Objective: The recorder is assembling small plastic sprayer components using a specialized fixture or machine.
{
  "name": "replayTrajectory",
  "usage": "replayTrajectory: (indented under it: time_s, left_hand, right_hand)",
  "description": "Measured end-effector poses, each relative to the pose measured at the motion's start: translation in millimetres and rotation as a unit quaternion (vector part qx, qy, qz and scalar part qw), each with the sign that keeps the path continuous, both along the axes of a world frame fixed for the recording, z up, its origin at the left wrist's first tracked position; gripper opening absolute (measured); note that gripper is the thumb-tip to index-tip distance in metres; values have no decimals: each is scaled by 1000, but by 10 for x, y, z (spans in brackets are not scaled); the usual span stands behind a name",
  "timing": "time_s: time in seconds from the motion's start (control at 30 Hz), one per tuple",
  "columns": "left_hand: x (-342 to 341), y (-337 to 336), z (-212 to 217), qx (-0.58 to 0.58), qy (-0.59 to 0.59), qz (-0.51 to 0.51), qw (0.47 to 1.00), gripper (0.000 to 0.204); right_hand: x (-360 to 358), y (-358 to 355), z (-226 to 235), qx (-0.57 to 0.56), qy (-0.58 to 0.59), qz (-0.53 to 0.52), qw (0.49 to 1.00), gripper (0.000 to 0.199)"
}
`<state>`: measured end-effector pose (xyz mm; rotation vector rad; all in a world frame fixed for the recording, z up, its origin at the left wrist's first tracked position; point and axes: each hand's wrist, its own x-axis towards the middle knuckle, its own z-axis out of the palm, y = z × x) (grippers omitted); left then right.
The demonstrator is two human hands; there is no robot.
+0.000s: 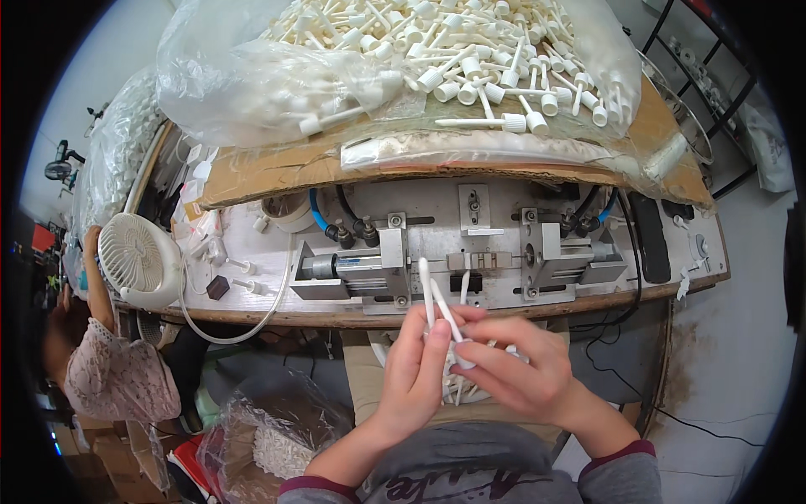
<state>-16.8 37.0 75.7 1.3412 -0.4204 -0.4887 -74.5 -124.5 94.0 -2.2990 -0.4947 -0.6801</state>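
Both my hands meet in front of the bench edge, over my lap. My left hand point(415, 370) is closed round a white capped stick point(425, 281), whose rounded tip points up and away from me. A second white stick point(445, 312) slants across it, its lower end pinched by the fingers of my right hand point(525, 365). Its cap end is mostly hidden by those fingers. Another thin white stick point(464, 288) stands up just behind my fingers, its lower end hidden. Below my hands, several white capped sticks point(457, 389) lie in my lap, partly covered.
Ahead on the bench stands a metal clamping fixture with a left cylinder block point(369, 267) and a right one point(550, 256). Above it, a cardboard shelf point(277, 172) bears a heap of white capped sticks point(478, 63). A fan point(134, 256) and another person's arm point(99, 286) are at left.
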Motion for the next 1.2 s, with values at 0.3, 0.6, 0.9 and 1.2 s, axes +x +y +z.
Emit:
replayTrajectory:
  time_s: [0.3,0.6,0.9,1.2]
  left_hand:
    - [117,124,190,-63,86,35,994,56]
    - [138,221,233,-50,-55,85,994,49]
    - [223,188,155,168,-394,109,897,36]
    - [265,-158,-130,328,-586,34,740,30]
  right_hand:
    - [194,5,-229,-237,2,-145,961,19]
    - [341,30,-117,-332,43,-123,934,18]
    - [741,-493,498,-65,-43,-164,983,24]
    - [1389,-1030,654,-40,110,-177,977,28]
